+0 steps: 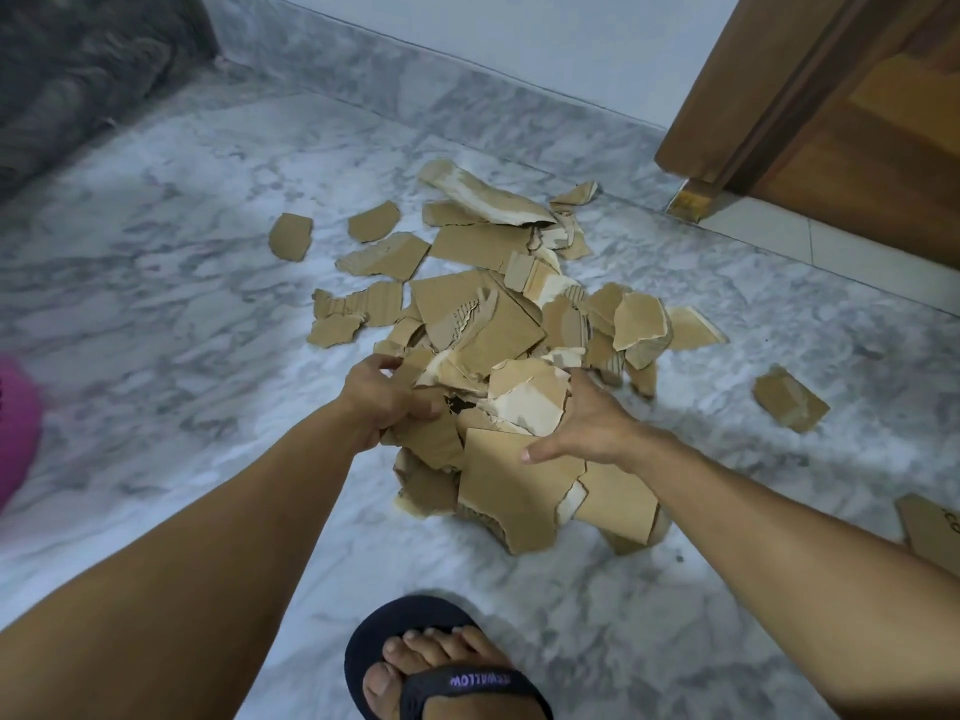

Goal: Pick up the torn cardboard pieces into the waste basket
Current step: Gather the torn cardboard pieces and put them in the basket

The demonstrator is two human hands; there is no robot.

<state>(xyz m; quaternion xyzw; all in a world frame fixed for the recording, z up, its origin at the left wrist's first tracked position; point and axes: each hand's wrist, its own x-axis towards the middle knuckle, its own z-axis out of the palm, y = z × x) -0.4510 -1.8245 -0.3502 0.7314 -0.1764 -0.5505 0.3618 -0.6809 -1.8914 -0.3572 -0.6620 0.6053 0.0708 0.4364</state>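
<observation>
A heap of torn brown cardboard pieces (498,324) lies on the marble floor in the middle of the head view. My left hand (384,402) grips the left side of a bundle of pieces (509,459) at the near end of the heap. On the bundle's right side my right hand (587,423) holds it, thumb on a flat piece and fingers tucked under the others. Loose pieces lie apart at the left (290,236) and at the right (789,400). A pink object (15,428) at the left edge could be the waste basket; too little shows to tell.
A wooden door and frame (810,111) stand at the upper right. A dark patterned cushion or sofa (78,65) fills the upper left corner. My foot in a dark sandal (441,667) is at the bottom centre. Another cardboard piece (930,527) lies at the right edge.
</observation>
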